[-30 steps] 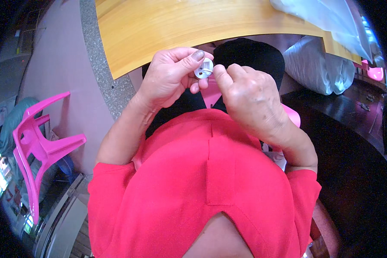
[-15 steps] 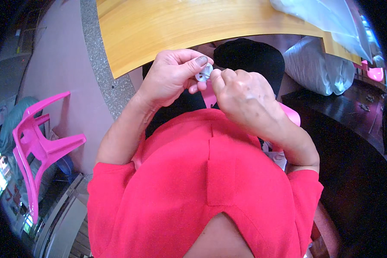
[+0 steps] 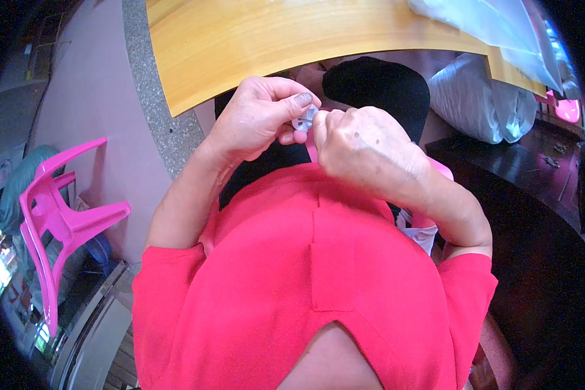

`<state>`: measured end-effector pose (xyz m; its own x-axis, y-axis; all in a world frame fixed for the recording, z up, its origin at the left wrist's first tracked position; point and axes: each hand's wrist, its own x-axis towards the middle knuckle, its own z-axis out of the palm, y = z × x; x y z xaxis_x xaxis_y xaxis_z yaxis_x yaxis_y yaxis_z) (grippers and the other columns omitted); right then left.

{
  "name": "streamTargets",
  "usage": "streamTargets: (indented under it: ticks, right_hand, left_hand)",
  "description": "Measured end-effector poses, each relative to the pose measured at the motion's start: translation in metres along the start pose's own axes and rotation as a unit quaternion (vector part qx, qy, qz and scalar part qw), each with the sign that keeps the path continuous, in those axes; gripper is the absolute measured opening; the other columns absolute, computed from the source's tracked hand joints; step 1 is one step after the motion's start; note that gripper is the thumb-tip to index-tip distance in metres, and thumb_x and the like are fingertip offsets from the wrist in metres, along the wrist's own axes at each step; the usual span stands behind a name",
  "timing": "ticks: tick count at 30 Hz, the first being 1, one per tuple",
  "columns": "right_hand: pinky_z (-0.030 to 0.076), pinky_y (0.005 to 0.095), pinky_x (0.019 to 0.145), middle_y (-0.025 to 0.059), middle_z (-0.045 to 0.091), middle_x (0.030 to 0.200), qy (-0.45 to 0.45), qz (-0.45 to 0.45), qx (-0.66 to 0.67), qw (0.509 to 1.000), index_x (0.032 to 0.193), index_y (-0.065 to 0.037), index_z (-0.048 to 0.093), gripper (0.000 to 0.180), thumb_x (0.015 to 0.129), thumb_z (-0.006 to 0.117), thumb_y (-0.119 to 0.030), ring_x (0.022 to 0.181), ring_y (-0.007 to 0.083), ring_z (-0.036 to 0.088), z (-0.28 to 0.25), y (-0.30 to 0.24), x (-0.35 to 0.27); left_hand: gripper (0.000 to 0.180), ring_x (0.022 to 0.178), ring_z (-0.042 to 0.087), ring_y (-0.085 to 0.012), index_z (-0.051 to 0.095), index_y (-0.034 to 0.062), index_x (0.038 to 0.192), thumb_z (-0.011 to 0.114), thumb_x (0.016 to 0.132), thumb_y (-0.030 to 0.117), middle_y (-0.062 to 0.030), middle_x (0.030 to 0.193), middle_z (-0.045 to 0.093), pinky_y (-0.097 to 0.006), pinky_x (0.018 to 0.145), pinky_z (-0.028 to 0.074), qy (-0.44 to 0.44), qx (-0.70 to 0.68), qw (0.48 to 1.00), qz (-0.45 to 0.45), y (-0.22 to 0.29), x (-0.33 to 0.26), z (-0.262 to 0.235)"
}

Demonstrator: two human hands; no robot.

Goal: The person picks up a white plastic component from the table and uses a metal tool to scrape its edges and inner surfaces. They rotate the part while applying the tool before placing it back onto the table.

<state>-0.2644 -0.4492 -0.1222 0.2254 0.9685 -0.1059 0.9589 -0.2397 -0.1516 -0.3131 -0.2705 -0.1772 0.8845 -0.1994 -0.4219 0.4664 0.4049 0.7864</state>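
Two hands, the left hand point(image 3: 257, 121) and the right hand point(image 3: 370, 146), were together on the near side of one yellow, wood-grained table point(image 3: 273, 42). Between them, the left pinched one small, white, rounded plastic piece point(image 3: 303, 119), apparently steadying it for the right, whose fingers curled at its right edge, their grip hidden. One pink plastic chair point(image 3: 75, 225) stood at left.

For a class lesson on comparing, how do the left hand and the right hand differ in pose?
The left hand pinches a small white piece; the right hand is curled close beside it, its hold unclear.
The left hand shows its thumbnail; the right hand shows its back and knuckles.
Both are bare and turned inward.
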Motion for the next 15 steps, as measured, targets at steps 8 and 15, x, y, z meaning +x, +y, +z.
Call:
streamTargets:
  ticks: [8, 15]
  right_hand:
    - [0.049, 0.0354, 0.051, 0.0102, 0.055, 0.069, 0.015, 0.087, -0.013, 0.996, 0.089, 0.0, 0.051, 0.015, 0.077, 0.053, -0.008, 0.063, 0.0252, 0.061, -0.011, -0.002, -0.006]
    - [0.048, 0.037, 0.052, 0.0116, 0.054, 0.069, 0.09, 0.144, 0.055, 0.984, 0.095, 0.002, 0.053, 0.021, 0.075, 0.054, -0.002, 0.063, 0.0283, 0.06, -0.016, 0.002, -0.019]
  left_hand:
    - [0.032, 0.064, 0.056, -0.0143, 0.059, -0.004, 0.107, 0.053, 0.094, 0.025, -0.0101, 0.082, 0.062, -0.023, 0.053, 0.043, -0.051, -0.056, 0.997, 0.018, -0.003, 0.003, -0.007]
    - [0.034, 0.069, 0.059, -0.0158, 0.057, -0.0073, 0.112, 0.044, 0.098, 0.021, -0.0106, 0.084, 0.06, -0.025, 0.056, 0.045, -0.1, -0.15, 0.983, 0.039, 0.006, 0.003, -0.008]
